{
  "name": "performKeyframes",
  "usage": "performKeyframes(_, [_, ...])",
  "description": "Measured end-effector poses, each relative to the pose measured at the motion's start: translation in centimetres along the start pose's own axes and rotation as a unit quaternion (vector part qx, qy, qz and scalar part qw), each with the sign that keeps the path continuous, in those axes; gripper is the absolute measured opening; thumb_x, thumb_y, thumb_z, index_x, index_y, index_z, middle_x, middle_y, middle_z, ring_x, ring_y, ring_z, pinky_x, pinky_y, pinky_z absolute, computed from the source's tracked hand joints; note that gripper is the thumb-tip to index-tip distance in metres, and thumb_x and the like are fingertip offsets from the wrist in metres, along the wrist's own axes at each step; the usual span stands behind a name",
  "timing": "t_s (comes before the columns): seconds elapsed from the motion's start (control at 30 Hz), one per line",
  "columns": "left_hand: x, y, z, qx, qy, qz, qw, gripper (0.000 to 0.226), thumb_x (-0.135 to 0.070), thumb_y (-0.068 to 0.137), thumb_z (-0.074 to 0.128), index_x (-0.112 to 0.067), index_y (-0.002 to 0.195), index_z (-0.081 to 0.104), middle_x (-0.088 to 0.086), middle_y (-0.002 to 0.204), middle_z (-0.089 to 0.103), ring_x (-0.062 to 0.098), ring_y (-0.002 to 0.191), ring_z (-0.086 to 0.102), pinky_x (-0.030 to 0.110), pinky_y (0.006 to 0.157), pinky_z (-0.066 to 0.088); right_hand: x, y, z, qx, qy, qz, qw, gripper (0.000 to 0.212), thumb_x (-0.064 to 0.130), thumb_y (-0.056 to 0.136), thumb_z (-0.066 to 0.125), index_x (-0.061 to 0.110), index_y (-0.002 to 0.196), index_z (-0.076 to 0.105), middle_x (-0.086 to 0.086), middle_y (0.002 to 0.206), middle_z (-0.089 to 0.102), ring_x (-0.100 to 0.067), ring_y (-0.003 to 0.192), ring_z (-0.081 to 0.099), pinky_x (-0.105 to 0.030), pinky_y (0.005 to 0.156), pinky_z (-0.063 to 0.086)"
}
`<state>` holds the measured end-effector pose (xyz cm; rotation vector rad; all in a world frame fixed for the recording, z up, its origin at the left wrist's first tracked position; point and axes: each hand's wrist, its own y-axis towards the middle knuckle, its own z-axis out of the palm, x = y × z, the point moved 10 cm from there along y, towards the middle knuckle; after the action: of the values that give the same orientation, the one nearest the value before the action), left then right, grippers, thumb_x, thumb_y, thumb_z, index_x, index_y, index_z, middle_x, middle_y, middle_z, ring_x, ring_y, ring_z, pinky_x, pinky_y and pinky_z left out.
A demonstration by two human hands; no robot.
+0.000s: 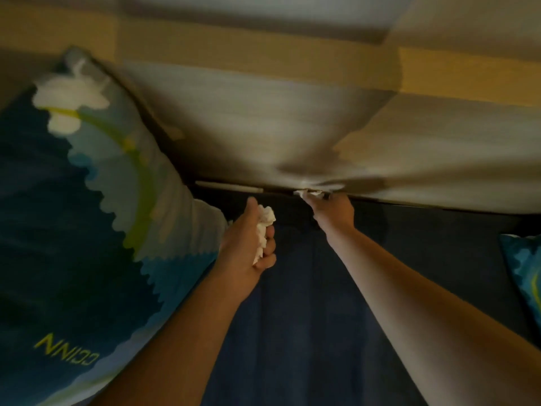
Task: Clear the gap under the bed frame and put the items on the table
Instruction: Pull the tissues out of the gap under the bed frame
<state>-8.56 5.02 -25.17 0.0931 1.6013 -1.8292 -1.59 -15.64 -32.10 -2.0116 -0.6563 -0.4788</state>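
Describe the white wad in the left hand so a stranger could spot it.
Start at the big blue patterned pillow. Just right of its edge, the left hand is closed on a crumpled white tissue. Unlike the scrap at the right hand, it is clear of the gap.

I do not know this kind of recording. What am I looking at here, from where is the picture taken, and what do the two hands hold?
There is no machine here. A person wears one camera on the head, which looks forward and down, so you see the person's own two arms reaching out. The left hand is closed around crumpled white tissue. The right hand reaches to the dark gap at the bed's edge and pinches a small white scrap there; the picture is too blurred to say what it is. Below the arms lies a dark blue sheet. A patterned blue pillow leans on the left.
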Motion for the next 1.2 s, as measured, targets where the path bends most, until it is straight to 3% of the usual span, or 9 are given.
performKeyframes(0.1, [0.9,0.2,-1.5,0.024,-0.033,-0.023,0.999,0.047,-0.06,0.098,0.041,-0.016,0.091,0.057,-0.001,0.061,0.046,0.007,0.036,0.036,0.015,0.028,0.02,0.3,1.7,3.5,-0.027,-0.085,-0.01,0.996,0.075,0.061,0.072,0.075,0.007,0.122,0.06,-0.004,0.101,0.068,-0.019,0.076,0.064,-0.029,0.058,0.05])
performKeyframes(0.17, [1.8,0.0,-2.2,0.02,-0.037,-0.04,0.998,0.044,-0.058,0.099,0.042,-0.017,0.087,0.056,-0.001,0.063,0.045,0.007,0.038,0.036,0.014,0.028,0.019,-0.1,2.6,3.8,-0.063,-0.129,-0.009,0.99,0.079,0.068,0.069,0.07,0.011,0.123,0.061,-0.008,0.118,0.068,-0.03,0.095,0.068,-0.04,0.078,0.058])
performKeyframes(0.47, [3.9,-3.3,-6.5,0.025,-0.038,-0.051,0.998,0.042,-0.051,0.1,0.043,-0.02,0.075,0.053,-0.001,0.063,0.047,0.01,0.045,0.038,0.017,0.035,0.024,-0.9,2.9,3.6,-0.147,-0.184,-0.012,0.972,0.04,0.042,0.097,0.049,0.009,0.115,0.063,-0.016,0.118,0.068,-0.04,0.104,0.065,-0.044,0.084,0.051])
performKeyframes(0.53, [3.6,-4.0,-7.5,0.004,-0.072,-0.048,0.996,0.033,-0.046,0.1,0.047,-0.018,0.086,0.058,0.0,0.066,0.049,0.01,0.047,0.038,0.015,0.035,0.021,-0.2,1.9,3.3,-0.123,-0.17,-0.028,0.977,0.034,0.039,0.1,0.044,0.011,0.113,0.058,-0.014,0.111,0.066,-0.036,0.091,0.065,-0.04,0.072,0.051])
performKeyframes(0.63, [3.0,-5.1,-7.8,-0.023,-0.113,-0.041,0.992,0.026,-0.04,0.098,0.051,-0.015,0.099,0.059,0.001,0.066,0.05,0.011,0.048,0.038,0.015,0.034,0.023,0.2,-0.8,3.1,-0.045,-0.122,-0.062,0.99,0.027,0.029,0.102,0.04,0.012,0.116,0.055,-0.01,0.103,0.061,-0.018,0.066,0.053,-0.029,0.053,0.036])
performKeyframes(0.8, [1.5,-8.6,-4.3,-0.023,-0.146,-0.02,0.989,0.028,-0.04,0.098,0.051,-0.014,0.096,0.061,0.001,0.065,0.05,0.011,0.048,0.036,0.017,0.033,0.021,1.2,-9.3,0.3,0.099,0.137,-0.054,0.984,0.028,0.016,0.1,0.03,0.018,0.097,0.058,-0.002,0.073,0.051,-0.012,0.058,0.047,-0.026,0.052,0.037])
performKeyframes(0.93, [-1.4,-14.5,1.0,-0.008,-0.148,0.016,0.989,0.032,-0.042,0.099,0.049,-0.012,0.102,0.06,0.001,0.064,0.05,0.01,0.047,0.036,0.017,0.032,0.021,6.9,-19.4,-5.9,0.161,0.16,-0.174,0.958,0.021,0.018,0.102,0.038,0.017,0.094,0.058,0.008,0.06,0.057,-0.009,0.051,0.05,-0.027,0.049,0.039])
performKeyframes(1.1, [-4.7,-24.3,6.4,0.019,-0.155,0.069,0.985,0.035,-0.044,0.1,0.045,-0.014,0.088,0.057,-0.001,0.063,0.045,0.01,0.047,0.034,0.016,0.03,0.02,13.3,-31.1,-15.1,0.208,0.134,-0.297,0.922,0.024,0.037,0.102,0.046,0.018,0.089,0.051,0.006,0.058,0.053,-0.015,0.054,0.047,-0.027,0.05,0.04])
performKeyframes(1.2, [-7.1,-31.0,9.4,0.045,-0.157,0.119,0.979,0.036,-0.045,0.1,0.048,-0.015,0.083,0.057,0.0,0.062,0.046,0.01,0.048,0.035,0.017,0.03,0.023,15.8,-35.9,-21.1,0.218,0.138,-0.324,0.91,0.016,0.031,0.102,0.049,0.02,0.091,0.05,0.003,0.06,0.058,-0.014,0.051,0.05,-0.024,0.048,0.041])
